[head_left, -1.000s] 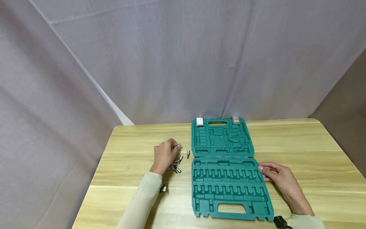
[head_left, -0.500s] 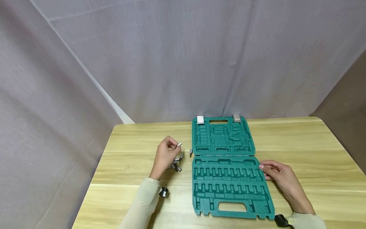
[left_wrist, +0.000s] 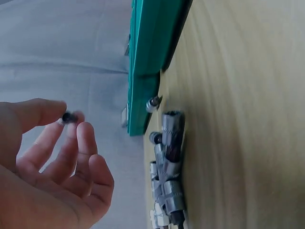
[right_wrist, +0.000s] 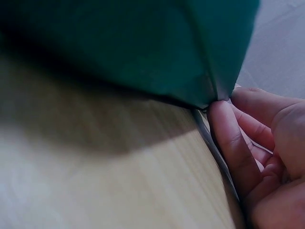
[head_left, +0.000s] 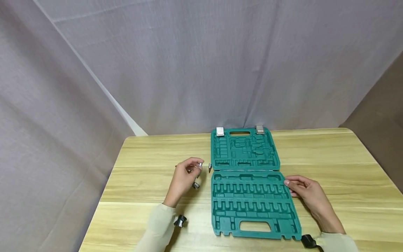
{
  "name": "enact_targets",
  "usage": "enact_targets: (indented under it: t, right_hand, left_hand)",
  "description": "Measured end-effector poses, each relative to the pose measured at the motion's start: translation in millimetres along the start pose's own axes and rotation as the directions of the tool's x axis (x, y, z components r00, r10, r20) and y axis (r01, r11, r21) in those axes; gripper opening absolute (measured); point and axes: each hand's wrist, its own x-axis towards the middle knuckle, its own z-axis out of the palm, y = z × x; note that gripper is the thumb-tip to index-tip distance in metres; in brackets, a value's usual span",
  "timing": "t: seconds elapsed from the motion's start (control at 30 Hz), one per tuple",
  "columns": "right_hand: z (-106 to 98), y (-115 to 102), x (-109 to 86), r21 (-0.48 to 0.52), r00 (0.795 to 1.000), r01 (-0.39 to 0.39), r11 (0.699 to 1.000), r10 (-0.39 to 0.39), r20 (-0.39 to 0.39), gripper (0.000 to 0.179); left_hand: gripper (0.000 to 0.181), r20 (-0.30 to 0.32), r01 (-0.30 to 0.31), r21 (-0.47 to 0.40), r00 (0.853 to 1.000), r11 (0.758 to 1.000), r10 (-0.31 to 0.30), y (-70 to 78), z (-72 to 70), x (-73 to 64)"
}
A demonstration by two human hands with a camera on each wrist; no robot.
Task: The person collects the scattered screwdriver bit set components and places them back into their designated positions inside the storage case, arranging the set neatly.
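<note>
My left hand [head_left: 183, 177] pinches a small metal socket [head_left: 200, 164] between thumb and fingertips, raised off the table. In the left wrist view the socket [left_wrist: 69, 117] shows its dark end, and the other fingers are loosely bent. Several bit sockets [left_wrist: 170, 162] lie in a pile beneath that hand, largely covered by it in the head view. One lone bit socket [head_left: 210, 168] lies by the case's left edge. My right hand [head_left: 310, 197] grips the right edge of the green tool case [head_left: 225, 224], which lies unfolded flat with bare moulded slots.
Two metal latches [head_left: 220, 131] sit on the far edge of the case lid. The wooden table [head_left: 151, 154] ends at a grey curtain [head_left: 189, 70] behind. A black wrist strap piece [head_left: 180, 221] is at the left sleeve.
My left hand has lifted the socket from beside the pile and shifted slightly right, towards the case. The lone bit socket has shifted a little nearer the case. My right hand stays put.
</note>
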Motion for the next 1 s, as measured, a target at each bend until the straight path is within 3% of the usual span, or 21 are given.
enact_targets:
  t: [0.27,0.57,0.7,0.9,1.0]
  right_hand:
    - [-2.0,-1.3,4.8,-0.025,1.000,0.016,1.000,-0.015,0.008,0.034]
    - [-5.6,-7.5,8.0,-0.023,0.999,0.035,0.999,-0.035,0.007,0.031]
    - [-3.5,-5.9,6.6,-0.009,1.000,0.010,1.000,-0.010,0.009,0.033]
    - [-0.8,2.4,2.2,-0.038,1.000,-0.014,0.999,0.014,-0.006,0.039]
    - [0.2,2.8,1.5,-0.053,1.000,0.002,0.999,-0.002,-0.007,0.040]
  left_hand:
    - [0.024,0.078,0.043,-0.117,0.996,0.992,-0.034,3.3,7.3,-4.1]
    - [0.023,0.200,0.078,-0.087,0.978,0.993,-0.059,10.5,21.7,-4.9]
    - [0.021,0.222,0.088,-0.036,0.972,0.995,-0.078,13.3,28.1,-8.7]
    - [0.014,0.215,-0.004,0.123,0.976,0.992,-0.023,16.7,40.6,-16.8]
    - [0.014,0.197,-0.020,0.178,0.980,0.984,-0.016,17.9,45.8,-20.6]
